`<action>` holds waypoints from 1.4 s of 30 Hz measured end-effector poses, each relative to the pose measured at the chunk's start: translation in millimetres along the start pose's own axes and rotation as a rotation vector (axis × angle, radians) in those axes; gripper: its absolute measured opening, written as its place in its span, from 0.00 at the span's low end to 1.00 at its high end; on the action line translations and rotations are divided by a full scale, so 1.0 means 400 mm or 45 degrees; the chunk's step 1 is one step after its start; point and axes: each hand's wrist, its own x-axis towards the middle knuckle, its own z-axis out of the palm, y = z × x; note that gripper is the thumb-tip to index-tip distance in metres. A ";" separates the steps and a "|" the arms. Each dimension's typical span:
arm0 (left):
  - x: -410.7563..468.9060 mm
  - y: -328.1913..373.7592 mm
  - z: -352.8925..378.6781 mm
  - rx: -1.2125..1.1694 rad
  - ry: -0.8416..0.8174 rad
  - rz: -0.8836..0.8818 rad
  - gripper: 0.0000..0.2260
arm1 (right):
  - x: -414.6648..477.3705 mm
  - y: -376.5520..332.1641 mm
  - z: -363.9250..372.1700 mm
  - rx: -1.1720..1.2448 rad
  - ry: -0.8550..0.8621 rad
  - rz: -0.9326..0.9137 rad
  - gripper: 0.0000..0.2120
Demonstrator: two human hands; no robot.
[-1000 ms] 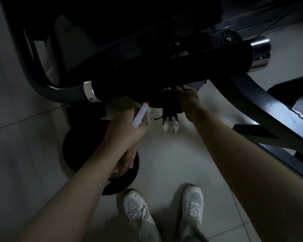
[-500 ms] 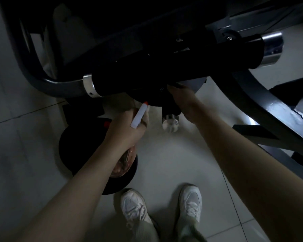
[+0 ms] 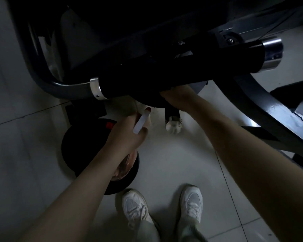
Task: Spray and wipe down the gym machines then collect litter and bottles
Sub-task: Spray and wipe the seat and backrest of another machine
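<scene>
Spray bottle (image 3: 140,123), clear with a white nozzle, sat clenched in our left hand (image 3: 126,137), low in front of the gym machine (image 3: 269,109). Nearest us, our white sneakers (image 3: 135,208) stood on pale floor tiles (image 3: 164,163). Beyond them, a black weight plate (image 3: 80,151) lay under the bottle. Farther on, our right hand (image 3: 178,96) reached under the machine's black padded roller (image 3: 182,70); its fingers were hidden, so we could not tell its grip.
</scene>
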 end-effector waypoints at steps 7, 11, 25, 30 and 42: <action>0.008 -0.007 0.020 0.057 -0.063 0.101 0.25 | -0.045 0.025 -0.032 0.090 -0.138 -0.033 0.08; 0.005 -0.010 0.032 -0.063 -0.026 -0.018 0.18 | -0.015 0.045 -0.018 0.133 -0.071 0.071 0.13; -0.028 0.009 0.049 -0.094 0.080 -0.027 0.19 | -0.048 0.088 0.020 1.168 0.209 0.553 0.10; -0.040 0.019 0.054 -0.148 0.130 0.018 0.18 | -0.070 0.106 0.067 1.631 0.066 0.624 0.10; -0.069 0.031 0.033 -0.226 0.143 -0.083 0.18 | -0.130 0.059 0.086 2.026 0.057 0.607 0.22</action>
